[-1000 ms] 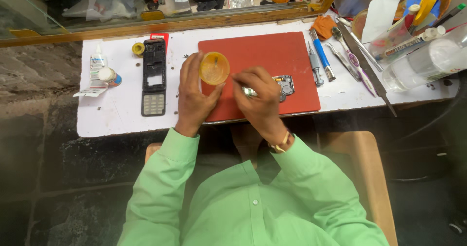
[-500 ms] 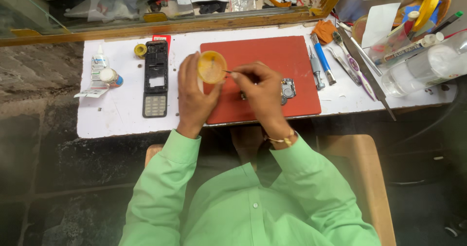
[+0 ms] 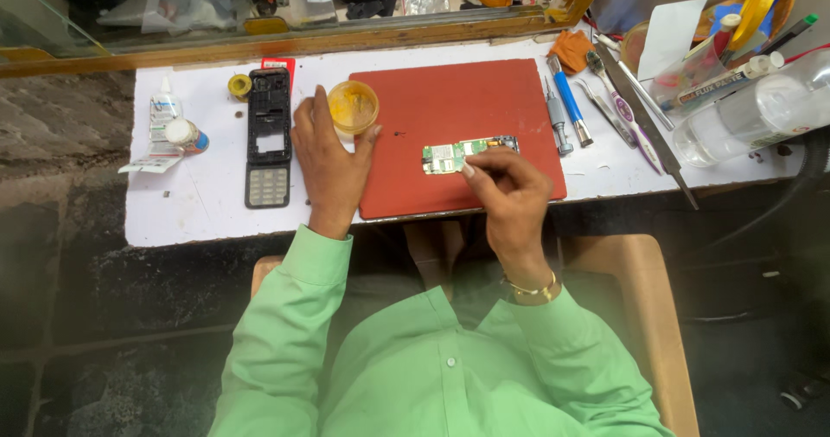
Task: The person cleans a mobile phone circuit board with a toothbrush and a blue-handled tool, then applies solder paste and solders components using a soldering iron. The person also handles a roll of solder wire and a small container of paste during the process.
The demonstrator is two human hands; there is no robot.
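Observation:
My left hand (image 3: 328, 167) rests on the white tabletop and cups a small round yellow tub (image 3: 353, 107) between forefinger and thumb, at the left edge of the red mat (image 3: 450, 91). My right hand (image 3: 512, 197) has its fingers pinched together, and the fingertips touch the lower edge of a small green circuit board (image 3: 456, 155) lying on the mat. The thin tool pinched in those fingers is hidden behind them.
A black phone housing with a keypad (image 3: 268, 139) lies left of my left hand, with a glue tube (image 3: 164, 113) and small bottle beyond it. Screwdrivers (image 3: 566, 104), tweezers and a clear plastic bottle (image 3: 743, 117) crowd the right. A wooden ledge (image 3: 346, 35) runs along the back.
My right hand has moved down and right, from the yellow tub to the circuit board. My left hand has set the tub lower, still cupping it.

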